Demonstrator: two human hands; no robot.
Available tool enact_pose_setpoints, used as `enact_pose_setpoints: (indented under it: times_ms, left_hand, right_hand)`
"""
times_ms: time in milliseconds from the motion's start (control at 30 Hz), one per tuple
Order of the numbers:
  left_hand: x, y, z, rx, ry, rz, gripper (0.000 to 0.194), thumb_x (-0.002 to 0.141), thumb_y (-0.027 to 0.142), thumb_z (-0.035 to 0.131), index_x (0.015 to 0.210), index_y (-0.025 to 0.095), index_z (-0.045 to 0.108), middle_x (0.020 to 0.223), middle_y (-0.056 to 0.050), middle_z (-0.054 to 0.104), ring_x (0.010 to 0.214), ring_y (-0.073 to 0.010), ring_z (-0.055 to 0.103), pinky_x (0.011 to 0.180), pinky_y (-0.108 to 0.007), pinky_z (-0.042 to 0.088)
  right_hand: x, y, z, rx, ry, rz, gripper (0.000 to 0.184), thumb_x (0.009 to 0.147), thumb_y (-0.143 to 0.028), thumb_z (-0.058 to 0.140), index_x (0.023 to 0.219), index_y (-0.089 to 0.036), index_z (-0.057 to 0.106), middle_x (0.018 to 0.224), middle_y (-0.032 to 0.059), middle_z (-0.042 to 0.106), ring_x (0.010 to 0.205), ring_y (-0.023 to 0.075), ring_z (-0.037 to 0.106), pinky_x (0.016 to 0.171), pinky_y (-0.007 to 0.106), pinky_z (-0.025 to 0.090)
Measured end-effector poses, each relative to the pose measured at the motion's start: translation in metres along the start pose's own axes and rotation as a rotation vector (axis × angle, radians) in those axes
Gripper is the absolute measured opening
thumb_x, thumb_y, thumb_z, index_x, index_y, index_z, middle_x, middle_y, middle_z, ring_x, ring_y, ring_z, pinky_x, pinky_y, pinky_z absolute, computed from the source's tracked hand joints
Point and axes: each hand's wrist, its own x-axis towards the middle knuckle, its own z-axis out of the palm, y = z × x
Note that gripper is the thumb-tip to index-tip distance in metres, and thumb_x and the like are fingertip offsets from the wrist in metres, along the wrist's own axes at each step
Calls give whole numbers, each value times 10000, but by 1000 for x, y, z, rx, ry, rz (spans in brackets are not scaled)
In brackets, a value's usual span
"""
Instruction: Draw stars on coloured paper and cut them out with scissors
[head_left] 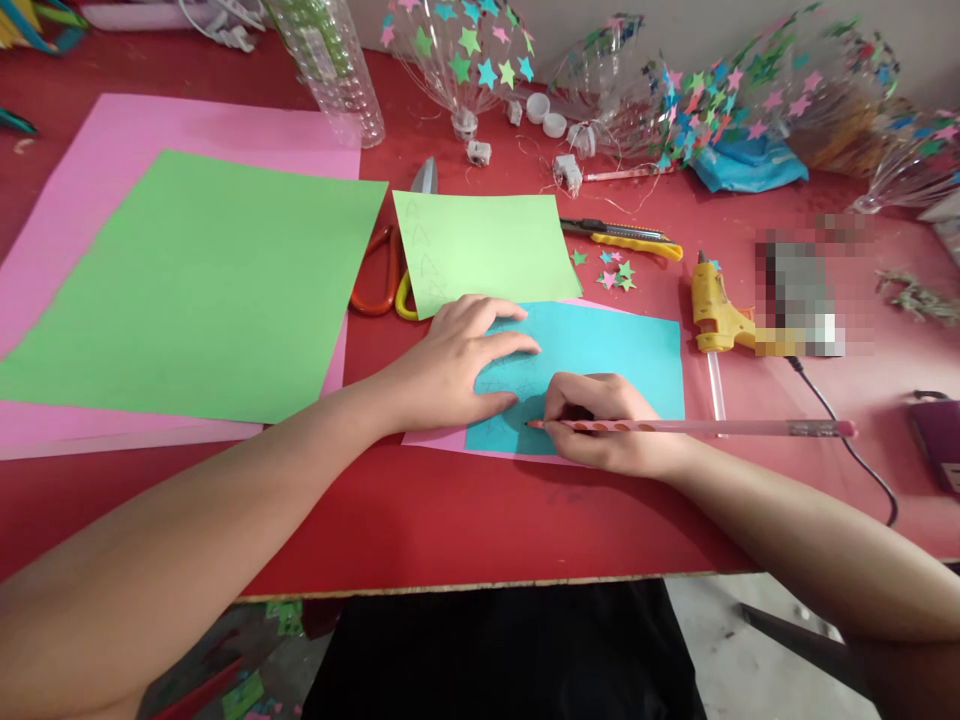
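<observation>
My right hand (600, 422) is closed around a pink pencil (720, 428), its tip at the lower part of a blue sheet of paper (607, 345). Faint pencilled star outlines show on the left of that sheet. My left hand (472, 365) lies on the sheet's left side with its fingers spread, holding nothing. Beneath the blue sheet, edges of a pink sheet (431, 440) stick out. Just behind, a light green sheet (487, 245) bears pencil outlines along its left edge and partly covers a pair of scissors (386, 275).
Large green (202, 290) and pink sheets (217, 125) lie at left. A utility knife (637, 240), cut paper stars (619, 275) and a yellow glue gun (716, 310) with a cord are at right. Clear plastic decorations with stars (465, 60) and a plastic bottle (334, 75) line the back.
</observation>
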Motion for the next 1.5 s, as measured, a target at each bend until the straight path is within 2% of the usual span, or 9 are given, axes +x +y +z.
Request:
enact_pose_setpoints:
  times_ms: [400, 700, 1067, 1500]
  left_hand:
    - [-1, -2, 2, 3, 15, 9, 406, 820, 379, 666, 1207, 259, 637, 1397, -107, 473, 1314, -336, 409, 1117, -549, 333]
    - [-1, -2, 1, -13, 15, 12, 406, 825, 376, 661, 1212, 255, 638, 1397, -111, 467, 1318, -343, 401, 1122, -554, 326]
    - [-1, -2, 2, 10, 14, 22, 410, 834, 368, 659, 1218, 226, 646, 1391, -124, 467, 1318, -341, 399, 1122, -544, 327]
    - [-1, -3, 2, 14, 19, 37, 415, 826, 355, 686, 1217, 223, 649, 1386, -130, 473, 1313, -340, 412, 1119, -544, 329]
  right_hand:
    - [1, -2, 0, -24, -17, -53, 96, 841, -120, 564, 797, -196, 525, 707, -33, 568, 599, 78, 480, 560, 189, 360]
    - [1, -3, 0, -32, -5, -58, 103, 832, -104, 573, 803, -192, 530, 686, -45, 542, 585, 71, 471, 546, 179, 350]
    - [0, -2, 2, -69, 75, -62, 162, 761, -57, 551, 735, -198, 475, 595, -78, 448, 502, 50, 381, 491, 164, 312]
    - [-2, -1, 2, -83, 124, -39, 188, 735, -49, 534, 714, -207, 435, 581, -83, 417, 494, 51, 358, 470, 173, 286]
